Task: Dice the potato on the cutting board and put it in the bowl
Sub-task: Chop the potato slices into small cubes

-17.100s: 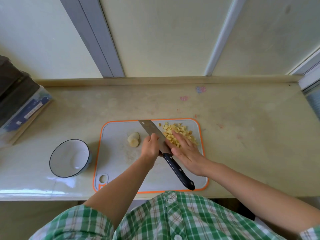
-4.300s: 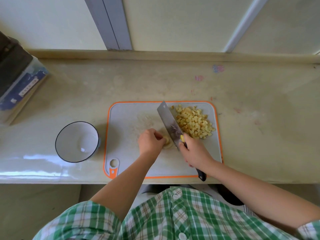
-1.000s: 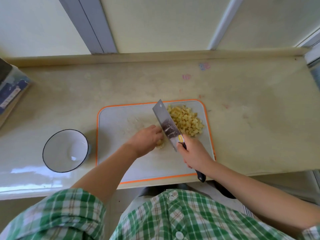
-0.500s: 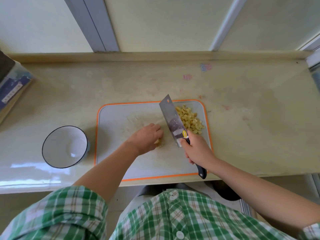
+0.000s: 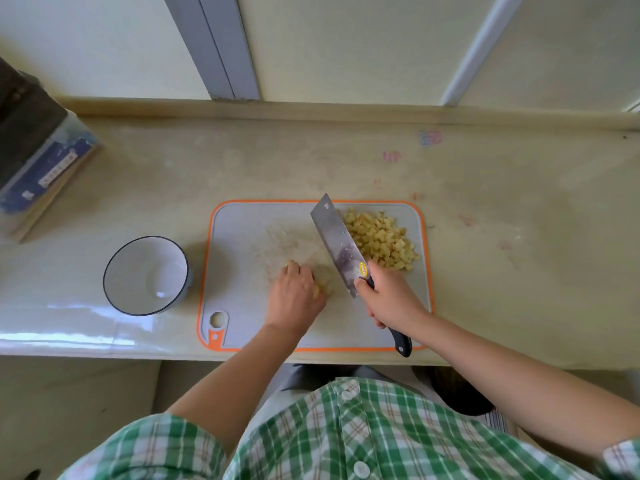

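One feed on my end: head cam, wide-angle, worn high over the near edge of the worktop (image 5: 519, 271), facing forward and steeply down. Close range: cutting board (image 5: 242, 244) sits just below frame centre. Left hand (image 5: 296, 301) and right hand (image 5: 391, 303) over it, forearms running up from the bottom edge. Plaid shirt (image 5: 346, 427) fills the near bottom; far wall (image 5: 346, 46) takes the top band. Bowl (image 5: 138, 265) left of the board, box (image 5: 45, 168) clipped at the far left edge.

bright, soft daylight | glare on counter (image 5: 502, 289) front | edges bowed
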The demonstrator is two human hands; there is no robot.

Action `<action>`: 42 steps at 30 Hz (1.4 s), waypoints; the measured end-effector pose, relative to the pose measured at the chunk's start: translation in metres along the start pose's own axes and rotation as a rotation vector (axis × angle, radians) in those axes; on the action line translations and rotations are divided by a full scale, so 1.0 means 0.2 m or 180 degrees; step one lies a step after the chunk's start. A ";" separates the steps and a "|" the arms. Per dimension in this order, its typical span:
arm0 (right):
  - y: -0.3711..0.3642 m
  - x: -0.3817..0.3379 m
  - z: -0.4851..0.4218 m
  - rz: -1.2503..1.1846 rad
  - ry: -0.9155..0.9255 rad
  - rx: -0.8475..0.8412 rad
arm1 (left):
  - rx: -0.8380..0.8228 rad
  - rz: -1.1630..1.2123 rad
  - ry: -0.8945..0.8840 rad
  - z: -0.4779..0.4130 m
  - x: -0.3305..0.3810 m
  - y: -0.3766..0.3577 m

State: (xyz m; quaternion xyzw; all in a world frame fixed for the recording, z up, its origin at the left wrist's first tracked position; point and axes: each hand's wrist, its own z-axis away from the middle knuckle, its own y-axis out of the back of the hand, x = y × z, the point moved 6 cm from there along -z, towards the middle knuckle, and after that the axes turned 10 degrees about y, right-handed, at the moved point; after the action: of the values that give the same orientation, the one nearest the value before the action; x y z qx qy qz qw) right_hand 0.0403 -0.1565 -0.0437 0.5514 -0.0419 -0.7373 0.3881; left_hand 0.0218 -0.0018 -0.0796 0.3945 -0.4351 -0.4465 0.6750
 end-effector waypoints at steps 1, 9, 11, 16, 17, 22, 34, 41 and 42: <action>-0.01 0.00 0.00 0.0019 -0.0018 -0.0033 | 0.0028 0.0059 0.0039 0.00 -0.01 0.00; -0.08 -0.03 0.04 0.0310 -0.0009 -0.0067 | -0.0016 0.0390 -0.0362 0.03 -0.08 0.02; -0.11 -0.03 0.05 0.0627 0.0093 -0.0012 | 0.0024 0.0382 -0.0433 0.03 -0.08 0.03; -0.22 -0.03 0.08 0.1076 0.0007 0.0132 | -0.0039 0.0402 -0.0632 0.01 -0.08 0.04; -0.24 -0.03 0.08 0.1083 -0.0062 0.0161 | -0.0078 0.0418 -0.0662 0.01 -0.08 0.05; -0.34 -0.05 0.10 0.1227 -0.0246 0.0372 | -0.0192 0.0500 -0.0784 -0.01 -0.09 0.05; -0.37 -0.11 0.03 0.0980 -0.0345 0.0876 | -0.0328 0.0672 -0.1080 -0.05 -0.08 0.08; -0.27 -0.12 0.10 0.0635 -0.0412 0.0853 | -0.0314 0.0596 -0.1059 -0.04 -0.10 0.07; -0.27 -0.13 0.11 0.0681 -0.0405 0.0783 | -0.0287 0.0634 -0.0952 -0.04 -0.12 0.07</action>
State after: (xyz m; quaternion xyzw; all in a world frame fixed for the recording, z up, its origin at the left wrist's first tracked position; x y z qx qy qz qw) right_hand -0.0050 -0.1111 -0.0405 0.5393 -0.2147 -0.7145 0.3905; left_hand 0.0286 0.0258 -0.0742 0.2481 -0.5471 -0.4502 0.6606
